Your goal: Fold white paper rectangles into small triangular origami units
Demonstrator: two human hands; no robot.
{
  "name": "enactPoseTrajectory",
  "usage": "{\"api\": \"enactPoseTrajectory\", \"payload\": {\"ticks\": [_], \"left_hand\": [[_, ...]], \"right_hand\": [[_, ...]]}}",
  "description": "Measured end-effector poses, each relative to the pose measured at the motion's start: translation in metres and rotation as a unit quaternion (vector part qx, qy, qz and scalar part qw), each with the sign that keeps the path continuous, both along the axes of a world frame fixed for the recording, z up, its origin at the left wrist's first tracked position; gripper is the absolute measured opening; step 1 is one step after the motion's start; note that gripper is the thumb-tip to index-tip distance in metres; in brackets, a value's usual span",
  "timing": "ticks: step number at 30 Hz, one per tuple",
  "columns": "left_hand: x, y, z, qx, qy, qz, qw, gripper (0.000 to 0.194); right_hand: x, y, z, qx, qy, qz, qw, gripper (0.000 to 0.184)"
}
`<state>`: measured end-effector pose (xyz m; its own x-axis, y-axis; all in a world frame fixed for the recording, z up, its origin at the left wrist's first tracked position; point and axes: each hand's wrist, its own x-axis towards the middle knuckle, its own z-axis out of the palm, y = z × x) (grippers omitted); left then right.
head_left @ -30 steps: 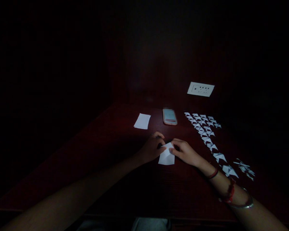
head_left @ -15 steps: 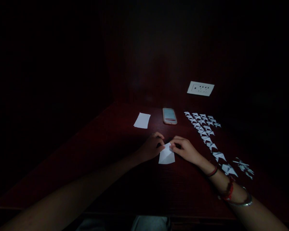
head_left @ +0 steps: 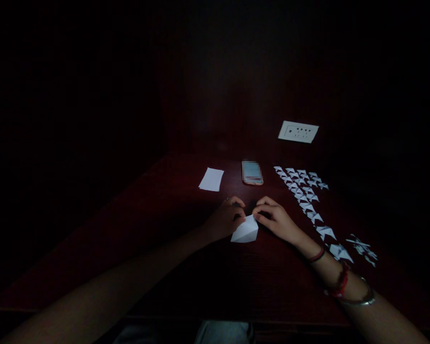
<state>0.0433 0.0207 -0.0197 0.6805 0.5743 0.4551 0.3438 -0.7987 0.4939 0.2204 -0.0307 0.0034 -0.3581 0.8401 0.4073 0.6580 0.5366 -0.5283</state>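
A small white sheet of paper [head_left: 245, 231] with a diagonal crease lies over the dark red table between my hands. My left hand [head_left: 226, 219] pinches its upper left edge between thumb and curled fingers; a ring shows on one finger. At the paper's upper right corner, my right hand [head_left: 276, 220] is closed, with thumb and forefinger on the corner. Bracelets circle my right wrist and forearm.
A stack of white paper [head_left: 211, 179] lies at the back, left of a phone [head_left: 252, 173]. Several folded paper pieces [head_left: 307, 208] run in rows on the right, beside a small pile of paper strips [head_left: 361, 249]. A socket plate [head_left: 298, 132] is on the wall.
The paper has turned a little, its lower edge shifting left, and its crease shows more clearly. My right hand's fingers have moved slightly on the upper right corner.
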Motion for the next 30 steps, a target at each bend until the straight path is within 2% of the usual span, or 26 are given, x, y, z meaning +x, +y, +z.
{"api": "enactPoseTrajectory", "payload": {"ticks": [8, 15, 21, 30], "left_hand": [[-0.0002, -0.0015, 0.0003, 0.001, 0.013, 0.011, 1.000, 0.011], [0.0025, -0.0052, 0.0024, 0.023, 0.015, 0.004, 1.000, 0.013], [0.0001, -0.0023, 0.0007, 0.023, 0.014, 0.025, 0.999, 0.015], [0.0037, -0.0089, 0.0055, 0.087, 0.030, -0.002, 0.996, 0.014]], "right_hand": [[0.0000, 0.0002, -0.0018, -0.003, 0.011, -0.003, 1.000, 0.016], [-0.0019, -0.0028, -0.0006, 0.001, -0.026, 0.004, 1.000, 0.013], [0.0018, 0.0002, -0.0027, 0.015, -0.032, -0.017, 0.999, 0.014], [-0.0059, -0.0064, 0.0043, 0.043, -0.060, 0.006, 0.997, 0.008]]}}
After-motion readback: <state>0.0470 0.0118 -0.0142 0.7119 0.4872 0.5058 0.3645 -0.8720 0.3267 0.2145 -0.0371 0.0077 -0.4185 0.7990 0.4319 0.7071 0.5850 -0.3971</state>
